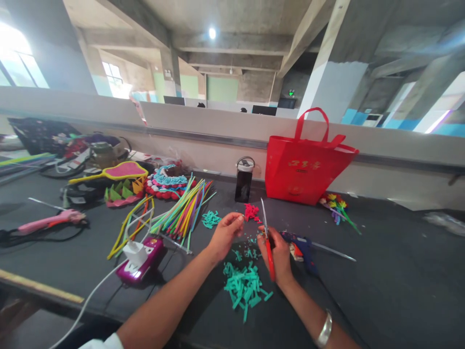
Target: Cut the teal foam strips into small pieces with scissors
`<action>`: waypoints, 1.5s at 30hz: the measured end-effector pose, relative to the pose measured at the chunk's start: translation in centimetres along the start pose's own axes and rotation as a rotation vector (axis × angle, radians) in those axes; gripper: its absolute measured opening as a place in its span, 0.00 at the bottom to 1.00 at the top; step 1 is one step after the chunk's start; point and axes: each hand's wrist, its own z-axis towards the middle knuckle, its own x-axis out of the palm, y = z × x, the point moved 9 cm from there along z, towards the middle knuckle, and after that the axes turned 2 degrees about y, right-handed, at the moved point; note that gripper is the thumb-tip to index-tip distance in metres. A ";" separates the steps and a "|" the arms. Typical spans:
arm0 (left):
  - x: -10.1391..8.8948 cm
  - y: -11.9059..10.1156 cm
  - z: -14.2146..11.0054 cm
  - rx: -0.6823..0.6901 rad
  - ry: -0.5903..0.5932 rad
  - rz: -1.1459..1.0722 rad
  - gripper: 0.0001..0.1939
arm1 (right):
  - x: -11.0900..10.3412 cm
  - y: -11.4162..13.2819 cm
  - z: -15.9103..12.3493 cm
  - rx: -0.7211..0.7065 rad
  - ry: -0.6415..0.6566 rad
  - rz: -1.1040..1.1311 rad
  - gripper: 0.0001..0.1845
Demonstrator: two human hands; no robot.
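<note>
dark table [399, 271]: green strips [244, 286] lie toward its near edge; right hand [280, 257] holds scissors [268, 240]; left hand [225, 235] narrow, contents unclear, best held clear of the blades [264, 213].

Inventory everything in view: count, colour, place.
Scissors: 1, red, right hand
Strips: many, green, front centre
Teal bits: many, teal, beside left hand
Red bits: many, red, beyond hands
Sticks: many, mixed, centre left
Bag: 1, red, back right
Bottle: 1, white-topped, left of bag
Flowers: several, mixed, right of bag
Glue gun: 1, blue, beside right hand
Pink tool: 1, pink, far left
Socket block: 1, purple, front left
Plug: 1, white, on socket block
Paddle: 1, yellow-pink, back left
Garlands: several, blue-red, right of paddle
Table: 1, black, under hands
Partition: 1, pale, behind table
Monitors: 2+, dark, beyond partition
Clutter: uncountable, mixed, far left
Bracelet: 1, silver, front right
Left hand: 1, by red bits
Right hand: 1, holding scissors
</note>
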 end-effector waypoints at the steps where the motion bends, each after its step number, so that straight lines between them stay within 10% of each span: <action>1: -0.1 -0.1 0.0 0.003 -0.011 -0.013 0.17 | 0.1 0.2 0.0 -0.017 0.003 -0.024 0.13; 12: -0.2 0.0 0.0 -0.004 0.020 -0.062 0.18 | 1.4 -0.1 -0.3 -0.035 0.083 -0.371 0.18; 45: 1.2 -0.3 -0.5 0.106 0.015 0.024 0.12 | 2.9 -0.6 -0.1 0.049 0.224 -0.377 0.20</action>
